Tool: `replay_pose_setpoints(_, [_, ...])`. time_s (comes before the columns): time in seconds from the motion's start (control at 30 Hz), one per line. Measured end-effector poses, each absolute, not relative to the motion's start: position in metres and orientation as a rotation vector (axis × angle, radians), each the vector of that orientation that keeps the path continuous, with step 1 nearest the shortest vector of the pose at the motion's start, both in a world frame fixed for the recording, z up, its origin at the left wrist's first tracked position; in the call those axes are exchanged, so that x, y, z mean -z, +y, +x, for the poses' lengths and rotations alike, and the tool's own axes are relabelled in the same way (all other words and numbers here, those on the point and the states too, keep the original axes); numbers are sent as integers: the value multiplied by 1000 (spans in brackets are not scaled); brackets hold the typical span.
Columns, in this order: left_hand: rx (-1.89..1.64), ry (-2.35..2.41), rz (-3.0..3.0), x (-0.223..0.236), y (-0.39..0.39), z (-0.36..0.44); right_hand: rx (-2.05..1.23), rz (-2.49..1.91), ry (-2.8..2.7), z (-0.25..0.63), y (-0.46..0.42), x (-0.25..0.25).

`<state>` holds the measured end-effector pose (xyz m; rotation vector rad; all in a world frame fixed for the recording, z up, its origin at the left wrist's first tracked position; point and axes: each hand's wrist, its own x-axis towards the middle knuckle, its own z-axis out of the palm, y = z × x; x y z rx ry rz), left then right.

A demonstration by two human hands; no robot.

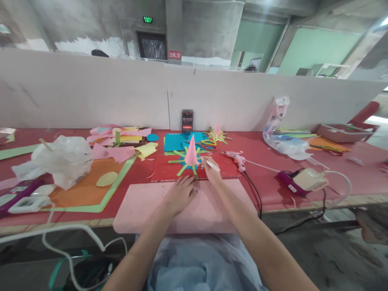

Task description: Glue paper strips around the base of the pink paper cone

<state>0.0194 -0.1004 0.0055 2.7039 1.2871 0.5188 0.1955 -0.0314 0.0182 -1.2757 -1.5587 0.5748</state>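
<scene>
A pink paper cone stands upright on a blue paper round with green strips spreading out around it, all on a red board. My left hand lies with fingers stretched out at the near side of this paper piece, close to the front strips. My right hand is closed around a white pen, just right of the cone's base. Its tip is too small to make out. Behind the cone lie scissors with yellow and red handles on blue paper.
A pink glue gun with a black cord lies to the right. Another small cone piece stands behind. Paper scraps and crumpled white plastic are on the left, power strips at the sides. A white partition closes the back.
</scene>
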Motion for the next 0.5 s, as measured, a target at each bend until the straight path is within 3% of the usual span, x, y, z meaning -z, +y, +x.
replay_pose_setpoints(0.3, [-542, 1278, 2731, -4, -100, 19, -182, -1194, -2065, 191, -29, -7])
replay_pose_setpoints(0.5, [-538, 1262, 2772, -6, -101, 18, -115, -1242, -2112, 189, -24, -2])
